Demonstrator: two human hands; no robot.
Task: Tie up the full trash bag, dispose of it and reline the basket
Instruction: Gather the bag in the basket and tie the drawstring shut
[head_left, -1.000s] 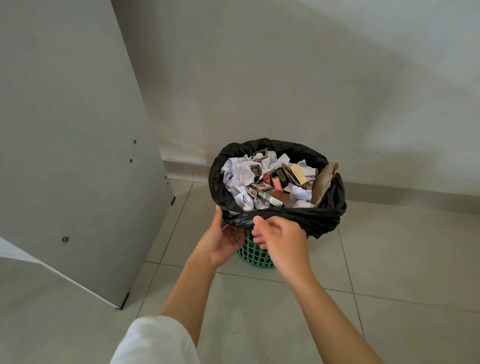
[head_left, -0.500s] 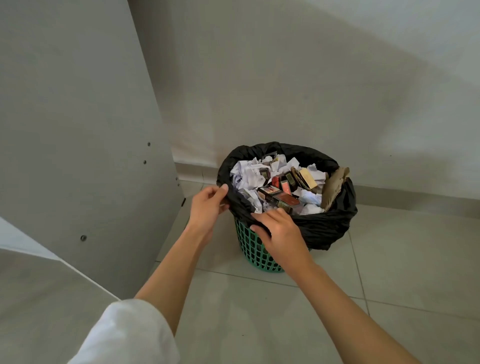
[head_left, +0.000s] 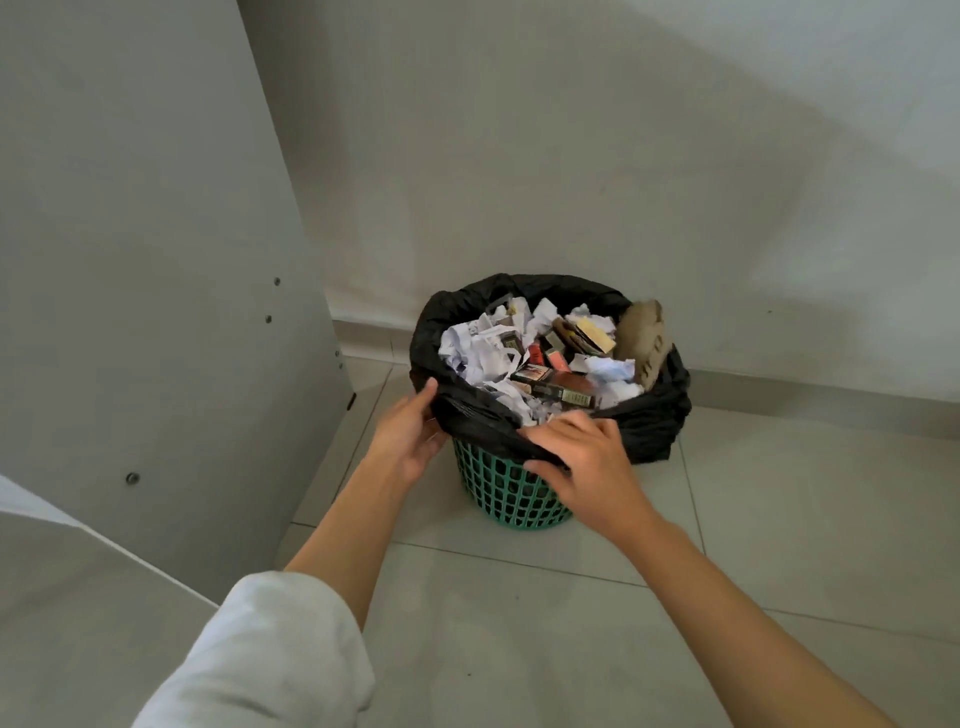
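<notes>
The green basket (head_left: 506, 493) stands on the floor (head_left: 779, 519) by the wall. Left hand (head_left: 408, 434) at the rim's 9 o'clock, grip clamped on the black trash bag (head_left: 654, 421); right hand (head_left: 582, 457) at 6 o'clock pinches the bag's folded edge.

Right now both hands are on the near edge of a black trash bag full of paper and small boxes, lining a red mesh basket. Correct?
Not quite: the head view shows the basket is green. Left hand, right hand and black trash bag are as stated.
</notes>
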